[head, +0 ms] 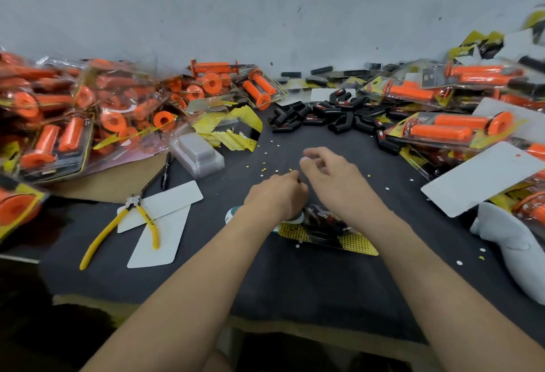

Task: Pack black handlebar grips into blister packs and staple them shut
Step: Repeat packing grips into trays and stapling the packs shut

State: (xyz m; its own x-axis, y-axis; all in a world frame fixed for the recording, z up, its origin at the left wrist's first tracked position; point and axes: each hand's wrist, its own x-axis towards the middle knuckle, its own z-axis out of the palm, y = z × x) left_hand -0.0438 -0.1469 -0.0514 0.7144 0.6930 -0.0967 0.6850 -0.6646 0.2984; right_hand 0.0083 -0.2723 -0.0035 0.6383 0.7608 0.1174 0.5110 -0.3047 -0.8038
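1. Left hand (277, 197): over the near middle of the table (309, 283), fingers curled under. Whether its grip holds anything cannot be told.
2. Right hand (327, 171): just beside the left hand, blurred, fingers loosely bent, grip slack and empty.
3. Blister pack (324, 231): flat on the table beneath both wrists, yellow card, dark contents.
4. Black handlebar grips (333, 115): loose heap at the far middle.
5. Orange packs (88, 112): piled along the left and right edges.
6. Yellow-handled pliers (124, 224): on white cards (159, 239), toward the left edge.
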